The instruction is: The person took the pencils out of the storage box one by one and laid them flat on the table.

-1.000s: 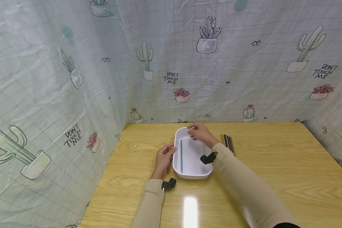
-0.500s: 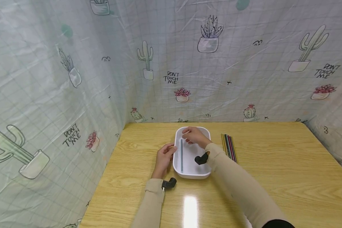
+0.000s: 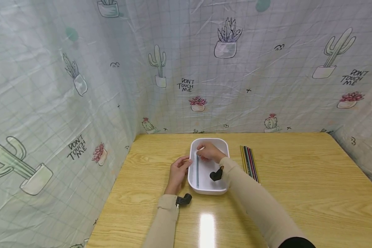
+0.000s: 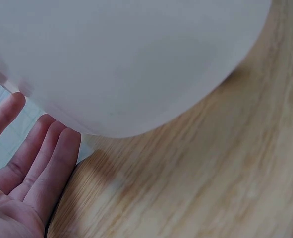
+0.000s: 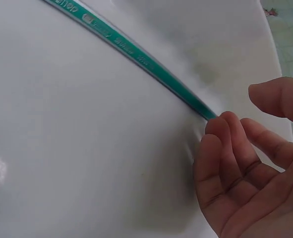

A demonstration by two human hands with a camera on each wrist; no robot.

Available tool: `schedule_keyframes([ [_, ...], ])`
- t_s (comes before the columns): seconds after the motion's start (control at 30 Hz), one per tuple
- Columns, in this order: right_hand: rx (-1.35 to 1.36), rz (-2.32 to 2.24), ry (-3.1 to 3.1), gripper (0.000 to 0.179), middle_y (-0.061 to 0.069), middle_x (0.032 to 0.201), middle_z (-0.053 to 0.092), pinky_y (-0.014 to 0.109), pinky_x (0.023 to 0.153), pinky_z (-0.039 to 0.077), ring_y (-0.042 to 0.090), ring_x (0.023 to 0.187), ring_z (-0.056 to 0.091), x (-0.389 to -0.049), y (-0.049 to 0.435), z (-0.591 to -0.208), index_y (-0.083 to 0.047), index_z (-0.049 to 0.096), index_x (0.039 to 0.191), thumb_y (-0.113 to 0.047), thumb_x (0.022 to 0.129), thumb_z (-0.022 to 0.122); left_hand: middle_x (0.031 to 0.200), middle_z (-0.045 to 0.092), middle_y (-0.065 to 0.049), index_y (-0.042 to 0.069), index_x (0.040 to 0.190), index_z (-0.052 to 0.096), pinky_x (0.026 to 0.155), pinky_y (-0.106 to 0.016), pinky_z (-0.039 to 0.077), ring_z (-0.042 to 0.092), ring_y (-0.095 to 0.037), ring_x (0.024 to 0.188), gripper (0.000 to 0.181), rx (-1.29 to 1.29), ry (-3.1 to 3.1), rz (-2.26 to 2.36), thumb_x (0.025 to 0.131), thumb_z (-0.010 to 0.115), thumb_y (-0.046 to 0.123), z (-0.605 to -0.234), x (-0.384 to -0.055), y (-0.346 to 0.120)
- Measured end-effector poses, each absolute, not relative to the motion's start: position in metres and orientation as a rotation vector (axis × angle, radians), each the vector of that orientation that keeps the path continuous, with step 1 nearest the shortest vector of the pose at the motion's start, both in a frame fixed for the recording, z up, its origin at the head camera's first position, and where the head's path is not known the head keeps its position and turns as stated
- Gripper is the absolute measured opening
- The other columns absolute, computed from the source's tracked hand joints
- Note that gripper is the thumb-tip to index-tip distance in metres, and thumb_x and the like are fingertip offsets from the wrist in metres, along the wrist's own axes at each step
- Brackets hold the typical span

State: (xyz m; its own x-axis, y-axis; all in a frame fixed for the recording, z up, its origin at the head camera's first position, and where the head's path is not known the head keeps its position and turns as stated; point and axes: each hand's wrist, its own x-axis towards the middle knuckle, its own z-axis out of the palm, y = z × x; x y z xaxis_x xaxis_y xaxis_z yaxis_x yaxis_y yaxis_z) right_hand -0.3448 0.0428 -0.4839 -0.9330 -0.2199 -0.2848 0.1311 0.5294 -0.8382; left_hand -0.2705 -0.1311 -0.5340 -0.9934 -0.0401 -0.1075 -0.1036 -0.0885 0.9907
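A white tray with rounded corners stands on the table, and one green pencil lies lengthwise inside it by the left wall. My left hand holds the tray's left rim, with the thumb over the edge and the fingers against the outer wall. Inside the tray, my right hand is at the pencil's far end. In the right wrist view its fingertips cover that end of the pencil, while the thumb stands apart. Whether they touch the pencil I cannot tell.
Several coloured pencils lie side by side on the wooden table, right of the tray; my right forearm partly covers their near ends. A curtain printed with cacti hangs behind the table and along its sides.
My right hand has moved left and down from above the tray's far right part to the pencil's far end. My left hand and the tray have stayed in place.
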Motion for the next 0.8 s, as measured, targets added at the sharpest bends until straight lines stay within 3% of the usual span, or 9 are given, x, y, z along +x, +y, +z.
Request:
schedule_keyframes([
  [0.27,-0.088,-1.323,2.418,0.033,0.004,0.076,0.063,0.023,0.054,0.043,0.015,0.065,0.054,-0.344,0.042,-0.492,-0.001,0.064,0.123,-0.01,0.091,0.064,0.101,0.069,-0.003,0.006,0.126,0.07,0.079,-0.026,0.06,0.068,-0.02,0.097,0.035,-0.151,2.105,2.283,0.096,0.073,0.021,-0.532,-0.268,-0.131],
  [0.8,-0.071,-1.2,2.492,0.032,0.002,0.072,0.059,0.023,0.055,0.043,0.014,0.061,0.053,-0.348,0.039,-0.501,-0.006,0.067,0.123,-0.009,0.091,0.062,0.104,0.068,0.0,0.001,0.132,0.066,0.092,-0.04,0.061,0.064,-0.038,0.115,0.038,-0.153,2.072,2.222,0.098,0.07,0.016,-0.521,-0.265,-0.135],
])
